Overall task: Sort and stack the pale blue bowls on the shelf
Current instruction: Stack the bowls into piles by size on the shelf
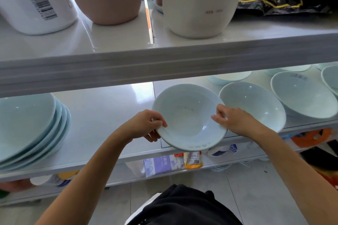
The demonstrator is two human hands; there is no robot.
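Note:
A pale blue bowl (188,117) is tilted toward me at the front edge of the middle shelf (102,115). My left hand (146,125) pinches its left rim and my right hand (232,120) pinches its right rim. At the far left of the shelf stands a stack of several pale blue bowls (31,129). More single pale blue bowls stand to the right: one right behind my right hand (256,104), another further right (300,95), and one cut off by the frame edge (331,78). Upturned bowls (230,77) sit at the back.
The upper shelf's front lip (164,65) overhangs the bowls. On it stand large white and pink jugs (197,2) and a dark packet (274,0). Below the bowl shelf a lower shelf holds packets (193,160) and cloths. Tiled floor lies beneath.

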